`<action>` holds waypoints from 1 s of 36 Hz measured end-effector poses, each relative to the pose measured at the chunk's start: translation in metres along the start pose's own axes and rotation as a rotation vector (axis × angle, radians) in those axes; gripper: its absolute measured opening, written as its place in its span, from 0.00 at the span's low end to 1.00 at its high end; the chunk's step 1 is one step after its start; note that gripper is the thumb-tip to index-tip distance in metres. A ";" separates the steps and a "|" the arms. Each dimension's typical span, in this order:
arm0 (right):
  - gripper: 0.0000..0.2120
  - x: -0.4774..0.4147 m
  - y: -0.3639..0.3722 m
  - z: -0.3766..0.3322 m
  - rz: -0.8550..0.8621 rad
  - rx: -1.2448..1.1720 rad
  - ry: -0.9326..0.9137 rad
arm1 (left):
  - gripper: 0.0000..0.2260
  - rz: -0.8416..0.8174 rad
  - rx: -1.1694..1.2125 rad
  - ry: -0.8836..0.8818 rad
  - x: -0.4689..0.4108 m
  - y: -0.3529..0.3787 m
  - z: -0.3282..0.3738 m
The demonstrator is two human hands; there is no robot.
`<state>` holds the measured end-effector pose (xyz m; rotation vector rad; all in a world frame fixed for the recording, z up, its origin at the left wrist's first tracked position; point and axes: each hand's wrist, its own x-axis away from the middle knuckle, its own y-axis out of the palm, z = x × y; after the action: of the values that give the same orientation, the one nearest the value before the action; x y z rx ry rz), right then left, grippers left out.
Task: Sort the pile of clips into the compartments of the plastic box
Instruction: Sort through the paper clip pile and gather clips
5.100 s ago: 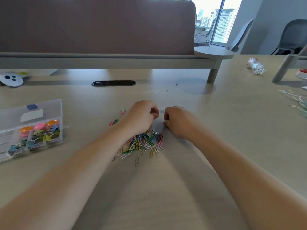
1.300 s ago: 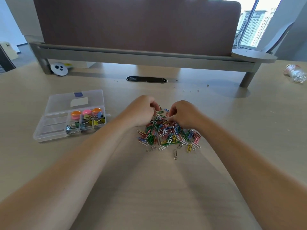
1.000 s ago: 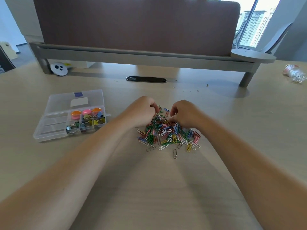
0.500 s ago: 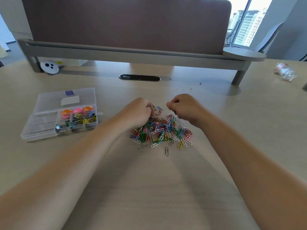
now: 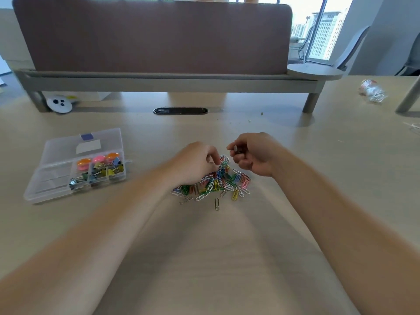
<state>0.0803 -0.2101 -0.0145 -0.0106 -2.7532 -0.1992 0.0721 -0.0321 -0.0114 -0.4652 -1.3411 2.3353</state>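
Note:
A pile of coloured paper clips lies on the desk in front of me, with a few loose ones at its near edge. My left hand rests on the pile's left side, its fingertips curled down and pinching clips at the top of the heap. My right hand hovers just above the pile's far right edge, fingers curled, and pinches a small dark clip. The clear plastic box sits to the left with its lid open. Its right compartments hold binder clips and round coloured pieces.
A raised shelf with a brown divider panel crosses the back of the desk, its leg at the right. A cable slot lies behind the pile. A crumpled plastic bottle lies far right and a white round object far left.
My right hand has lifted off the pile and drawn slightly right, still pinched. My left hand stays on the pile, working its fingertips into the clips.

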 end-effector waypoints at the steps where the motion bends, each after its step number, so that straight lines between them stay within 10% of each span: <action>1: 0.07 0.001 -0.001 0.001 0.009 0.008 -0.006 | 0.05 -0.010 -0.022 0.018 -0.001 0.001 0.003; 36: 0.10 0.015 -0.008 0.013 0.035 1.049 -0.365 | 0.02 -0.024 -0.203 0.061 -0.014 0.023 0.007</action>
<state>0.0609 -0.2161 -0.0220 0.1966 -2.8378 1.3590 0.0770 -0.0548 -0.0272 -0.5733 -1.5527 2.1571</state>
